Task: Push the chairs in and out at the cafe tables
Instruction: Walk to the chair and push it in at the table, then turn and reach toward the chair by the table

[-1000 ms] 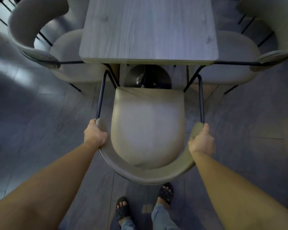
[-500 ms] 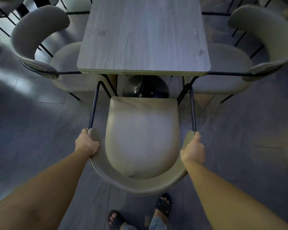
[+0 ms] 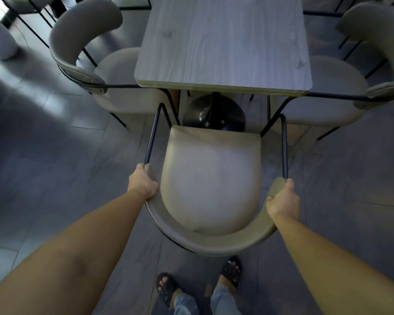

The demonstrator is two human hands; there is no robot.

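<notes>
Single head-worn view, looking steeply down
Wide-angle, close above the near chair (image 3: pixel 210 189) and table (image 3: pixel 223 44) edge

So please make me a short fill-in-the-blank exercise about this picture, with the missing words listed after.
1. Both hands, the left hand and the right hand, grip the curved ____ of the near chair.
2. The top of the table has ____ objects on it.
3. Under the table stands a round ____ base.
4. The front edge of the near chair's seat is ____ under the table.

Missing words: backrest; no; black; not
</notes>
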